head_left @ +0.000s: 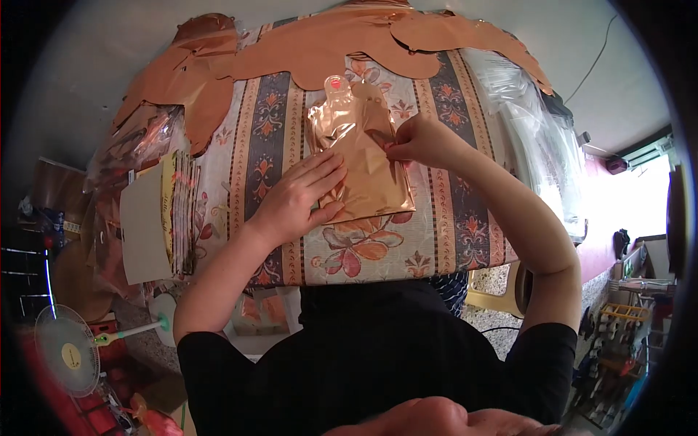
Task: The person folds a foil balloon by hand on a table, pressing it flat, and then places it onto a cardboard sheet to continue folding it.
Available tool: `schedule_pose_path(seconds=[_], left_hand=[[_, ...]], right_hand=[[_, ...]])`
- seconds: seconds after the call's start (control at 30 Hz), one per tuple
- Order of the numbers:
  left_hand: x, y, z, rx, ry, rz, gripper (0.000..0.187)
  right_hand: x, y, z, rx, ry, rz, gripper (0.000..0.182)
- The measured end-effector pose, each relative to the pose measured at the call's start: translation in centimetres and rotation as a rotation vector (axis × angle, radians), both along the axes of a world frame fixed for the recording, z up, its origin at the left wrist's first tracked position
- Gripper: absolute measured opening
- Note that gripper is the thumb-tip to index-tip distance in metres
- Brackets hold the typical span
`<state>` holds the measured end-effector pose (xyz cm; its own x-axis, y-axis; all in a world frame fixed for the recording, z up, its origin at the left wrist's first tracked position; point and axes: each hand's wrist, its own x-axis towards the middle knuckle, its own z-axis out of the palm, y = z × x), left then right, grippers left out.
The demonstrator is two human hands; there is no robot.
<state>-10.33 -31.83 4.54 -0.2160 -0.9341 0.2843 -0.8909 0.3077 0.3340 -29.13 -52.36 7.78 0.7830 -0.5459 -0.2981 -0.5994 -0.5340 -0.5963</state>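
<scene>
A shiny copper-coloured foil packet (367,171) in a clear sleeve lies on the patterned tablecloth (356,254), with a small red mark on its top tab. My left hand (302,192) rests on the packet's left side, fingers stretched out and lying flat. At the packet's upper right edge is my right hand (422,144), its fingers pinched together. What lies between those fingertips, if anything, is too small to make out.
Large copper-coloured foil shapes (291,54) spread along the table's far side. Clear plastic sleeves (520,123) lie at the right. A stack of printed packets (182,214) stands beside a pale card (143,225) at the left. A fan (69,352) is at the lower left.
</scene>
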Motion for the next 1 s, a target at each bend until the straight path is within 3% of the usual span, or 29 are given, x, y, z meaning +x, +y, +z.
schedule_pose_path(seconds=[0.13,0.33,0.4,0.43,0.53,0.6,0.73,0.9,1.0], left_hand=[[0.0,0.0,-0.2,-0.006,-0.003,-0.001,0.050],[0.2,0.0,-0.4,-0.019,-0.015,-0.008,0.049],[0.2,0.0,-0.5,-0.024,-0.008,-0.009,0.049],[0.2,0.0,-0.5,-0.027,0.001,-0.011,0.049],[0.1,0.1,-0.4,-0.011,0.031,-0.003,0.049],[0.1,0.0,-0.4,-0.010,0.020,-0.006,0.049],[0.1,0.0,-0.4,0.001,0.007,-0.008,0.051],[0.1,0.0,-0.3,0.010,0.006,-0.014,0.052],[0.0,0.1,-0.3,0.012,0.005,-0.008,0.052]], right_hand=[[-0.1,-0.2,-1.3,-0.153,-0.051,0.077,0.030],[-1.0,0.6,-1.9,-0.159,-0.250,-0.057,0.025],[-1.5,0.1,-2.1,0.252,-0.382,-0.174,0.018],[-2.1,0.0,-1.9,0.247,-0.384,-0.176,0.018],[-4.3,0.6,-1.8,0.186,-0.388,-0.140,0.015],[-5.9,1.4,-2.6,-0.339,-0.613,0.304,0.021],[-6.8,2.8,-2.4,-0.488,-0.572,0.377,0.031],[-6.4,2.8,-2.4,-0.583,-0.423,0.455,0.027],[-5.9,2.2,-2.7,-0.592,-0.522,0.539,0.023]])
